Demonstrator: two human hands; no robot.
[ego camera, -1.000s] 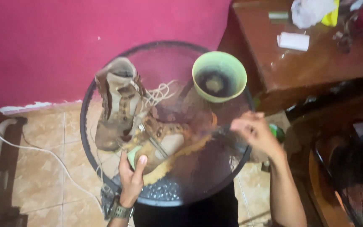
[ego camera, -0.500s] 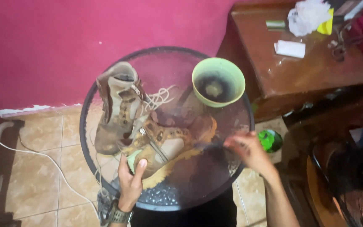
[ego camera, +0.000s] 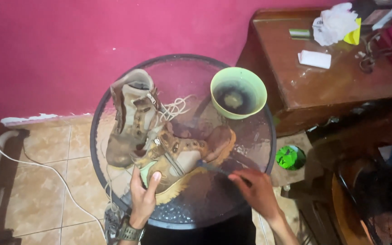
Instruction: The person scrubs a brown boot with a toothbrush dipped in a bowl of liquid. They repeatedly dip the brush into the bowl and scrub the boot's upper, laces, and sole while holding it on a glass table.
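On a round glass table (ego camera: 255, 113) lie two worn brown boots. My left hand (ego camera: 144, 195) grips the heel end of the nearer boot (ego camera: 184, 156), which lies on its side with the sole toward me. My right hand (ego camera: 257, 193) holds a thin dark brush (ego camera: 214, 168) whose tip touches the boot's side near the toe. The second boot (ego camera: 130, 118) lies behind it at the left, its pale laces (ego camera: 175, 109) spread loose on the glass.
A green bowl (ego camera: 239, 93) with dark liquid stands at the table's far right. A brown wooden desk (ego camera: 336, 81) with papers, a white cloth and cables is at the right. A green lid (ego camera: 290, 157) lies on the floor. A white cable (ego camera: 37, 165) crosses the tiles.
My right hand has moved down and left, closer to me, with the brush tip staying at the boot's side. The view has shifted slightly. My left hand keeps its hold.
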